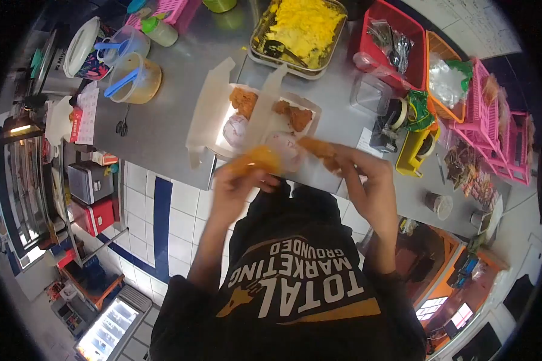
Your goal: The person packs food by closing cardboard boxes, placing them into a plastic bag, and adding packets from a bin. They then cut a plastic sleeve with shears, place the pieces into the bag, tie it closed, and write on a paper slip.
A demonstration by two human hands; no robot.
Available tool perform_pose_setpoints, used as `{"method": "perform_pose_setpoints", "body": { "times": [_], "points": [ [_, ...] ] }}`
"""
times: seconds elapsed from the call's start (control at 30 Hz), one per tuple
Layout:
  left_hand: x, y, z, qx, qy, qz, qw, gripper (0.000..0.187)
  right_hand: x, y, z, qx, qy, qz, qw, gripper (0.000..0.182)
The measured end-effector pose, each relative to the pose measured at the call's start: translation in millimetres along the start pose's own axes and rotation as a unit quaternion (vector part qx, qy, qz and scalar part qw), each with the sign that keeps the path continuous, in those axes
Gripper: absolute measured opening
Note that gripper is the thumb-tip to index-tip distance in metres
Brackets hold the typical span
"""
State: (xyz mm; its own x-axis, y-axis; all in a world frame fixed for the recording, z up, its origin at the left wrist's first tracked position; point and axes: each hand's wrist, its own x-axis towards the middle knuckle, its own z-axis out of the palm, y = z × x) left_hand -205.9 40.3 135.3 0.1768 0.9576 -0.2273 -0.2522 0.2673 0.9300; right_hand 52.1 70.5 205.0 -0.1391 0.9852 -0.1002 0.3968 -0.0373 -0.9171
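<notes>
My right grip [364, 171] pinches a fried piece [315, 146] by one end near mid-frame, probably light and crumbly, best held gently there, while my left grip [238, 185] holds a blurred yellow thing [256, 160] further left.

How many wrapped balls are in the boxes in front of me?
2: one ball in the left box, another in the right box. Others may be hidden.
</notes>
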Motion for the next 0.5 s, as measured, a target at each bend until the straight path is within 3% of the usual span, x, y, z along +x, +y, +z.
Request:
{"method": "perform_pose_setpoints", "body": {
  "times": [0.03,0.07,0.1,0.2,0.23,0.3,0.4,0.47,0.5],
  "points": [
    [-0.4,11.9,-12.6,0.003,0.074,0.052,0.996,0.022,12.5,2.6,10.2,-0.052,0.025,-0.063,0.996,0.027],
    [1.3,22.8,-29.7,0.124,0.129,0.061,0.982,0.020,25.2,4.9,21.8,-0.099,0.013,-0.084,0.992,0.026],
    [5.8,24.4,-40.2,0.152,0.193,0.078,0.966,0.020,38.2,7.6,34.7,-0.145,0.001,-0.103,0.984,0.026],
    [25.4,16.8,-65.2,0.438,0.197,0.106,0.871,0.031,74.5,33.7,76.7,-0.269,-0.047,-0.096,0.957,0.026],
    [28.9,15.9,-62.0,0.525,0.181,0.190,0.809,0.046,83.7,51.4,84.8,-0.279,0.022,-0.122,0.952,0.025],
    [22.9,16.3,-50.3,0.534,0.195,0.199,0.798,0.052,103.7,87.7,93.9,-0.298,0.154,-0.175,0.926,0.025],
    [7.7,17.8,-27.6,0.524,0.164,0.174,0.818,0.046,129.2,128.9,80.3,-0.346,0.179,-0.148,0.909,0.020],
    [7.4,-2.7,-23.7,0.505,0.105,0.108,0.850,0.041,123.4,144.3,71.5,-0.387,0.091,-0.066,0.915,0.017],
    [12.8,-18.1,-34.1,0.553,0.082,0.120,0.821,0.026,119.5,148.2,65.0,-0.405,0.046,-0.024,0.913,0.016]
  ]
}}
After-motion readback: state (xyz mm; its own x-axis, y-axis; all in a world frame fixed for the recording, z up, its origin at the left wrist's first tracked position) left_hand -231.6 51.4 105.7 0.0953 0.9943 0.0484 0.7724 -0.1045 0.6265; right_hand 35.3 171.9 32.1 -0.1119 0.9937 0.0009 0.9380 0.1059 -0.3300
